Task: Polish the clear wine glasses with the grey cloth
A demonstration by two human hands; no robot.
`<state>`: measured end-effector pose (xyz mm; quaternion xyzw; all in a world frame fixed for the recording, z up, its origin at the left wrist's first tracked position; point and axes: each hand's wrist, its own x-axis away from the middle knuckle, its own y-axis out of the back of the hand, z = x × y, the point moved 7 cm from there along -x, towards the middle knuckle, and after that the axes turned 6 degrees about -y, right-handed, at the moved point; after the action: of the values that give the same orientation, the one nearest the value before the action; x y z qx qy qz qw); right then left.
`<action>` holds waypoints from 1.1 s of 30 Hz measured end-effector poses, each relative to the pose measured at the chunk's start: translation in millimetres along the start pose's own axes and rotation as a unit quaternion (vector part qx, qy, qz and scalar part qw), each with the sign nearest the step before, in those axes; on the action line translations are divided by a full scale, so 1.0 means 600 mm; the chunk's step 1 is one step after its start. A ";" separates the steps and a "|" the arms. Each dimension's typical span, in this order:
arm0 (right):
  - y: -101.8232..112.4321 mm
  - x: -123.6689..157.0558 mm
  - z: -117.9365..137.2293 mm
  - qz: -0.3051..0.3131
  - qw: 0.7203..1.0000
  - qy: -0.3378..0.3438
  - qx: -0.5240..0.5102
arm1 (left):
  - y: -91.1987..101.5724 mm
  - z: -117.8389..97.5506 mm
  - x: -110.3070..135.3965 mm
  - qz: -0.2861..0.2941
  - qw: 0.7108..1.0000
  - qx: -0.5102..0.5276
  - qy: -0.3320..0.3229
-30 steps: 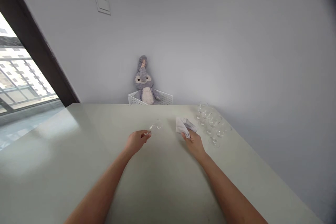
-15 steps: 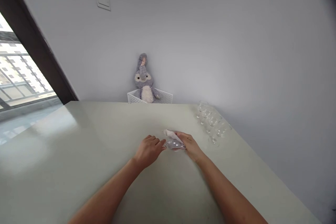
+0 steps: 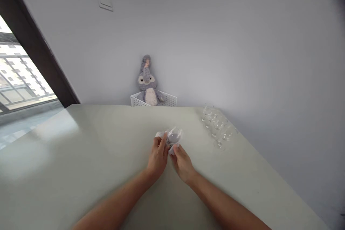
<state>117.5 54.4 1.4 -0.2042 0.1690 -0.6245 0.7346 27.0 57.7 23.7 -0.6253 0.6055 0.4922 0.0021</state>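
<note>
Over the middle of the pale table [image 3: 81, 158] my two hands meet around a clear stemmed glass [image 3: 175, 135]. My left hand [image 3: 157, 156] is closed on the glass from the left. My right hand [image 3: 183, 160] is closed on a small white and grey cloth [image 3: 172, 148], which is pushed into and under the glass bowl. A bit of the cloth shows to the left of my left fingers. The stem of the glass is hidden by my fingers.
Several clear stemmed glasses [image 3: 218, 125] stand in a group at the table's right edge. A grey plush rabbit [image 3: 147, 82] sits in a white mesh basket [image 3: 168, 100] against the wall behind the table. A dark-framed window [image 3: 18, 75] is at the left.
My right hand brought the cloth from near the group of glasses to the middle. My left hand moved right with the glass. Both hands now hold glass and cloth together, raised.
</note>
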 end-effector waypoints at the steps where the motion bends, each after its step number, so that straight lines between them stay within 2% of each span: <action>1: -0.002 0.002 -0.002 -0.001 1.000 0.011 0.023 | -0.005 -0.006 0.004 0.003 1.000 0.009 0.000; 5: 0.011 0.001 0.004 -0.038 0.994 0.046 0.091 | -0.022 -0.022 0.017 0.064 0.998 0.010 0.017; 8: 0.037 -0.005 0.014 -0.083 0.986 0.049 0.134 | -0.015 -0.023 0.012 0.092 0.995 -0.013 0.022; 11: 0.050 -0.007 0.017 -0.092 0.977 0.034 0.188 | 0.011 -0.005 -0.005 0.062 0.996 0.012 0.059; 13: 0.045 -0.007 0.011 -0.058 0.974 0.019 0.217 | 0.029 0.019 -0.017 0.020 0.989 0.094 0.114; 15: 0.030 -0.006 -0.004 0.006 0.972 -0.009 0.236 | 0.028 0.038 -0.023 0.021 0.953 0.248 0.172; 17: 0.016 -0.004 -0.018 0.063 0.962 -0.033 0.263 | 0.014 0.041 -0.025 0.062 0.889 0.400 0.212; 19: 0.013 -0.003 -0.021 0.069 0.940 -0.025 0.332 | 0.005 0.040 -0.021 0.082 0.843 0.470 0.248; 21: 0.018 -0.001 -0.011 0.023 0.887 0.021 0.460 | 0.004 0.046 -0.016 0.060 0.834 0.468 0.284; 22: 0.018 0.003 -0.002 -0.003 0.843 0.053 0.535 | 0.004 0.050 -0.013 0.044 0.835 0.460 0.300; 24: 0.007 0.015 0.016 -0.035 0.739 0.128 0.660 | 0.005 0.059 -0.008 0.014 0.836 0.443 0.324; 26: -0.015 0.030 0.024 -0.020 0.650 0.203 0.732 | 0.010 0.068 -0.006 -0.018 0.841 0.426 0.334; 27: -0.025 0.037 0.025 -0.006 0.618 0.232 0.751 | 0.014 0.074 -0.006 -0.036 0.845 0.415 0.336; 28: -0.034 0.044 0.024 0.007 0.594 0.255 0.763 | 0.020 0.079 -0.007 -0.056 0.849 0.404 0.335; 30: -0.048 0.053 0.018 0.025 0.563 0.288 0.774 | 0.033 0.088 -0.010 -0.096 0.859 0.384 0.326; 33: -0.067 0.063 0.001 0.057 0.548 0.307 0.776 | 0.062 0.099 -0.017 -0.167 0.869 0.360 0.296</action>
<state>90.0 11.4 22.3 0.6594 -0.1553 -0.4945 0.5446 -35.4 91.1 21.7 -0.7896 0.5994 0.0243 0.1293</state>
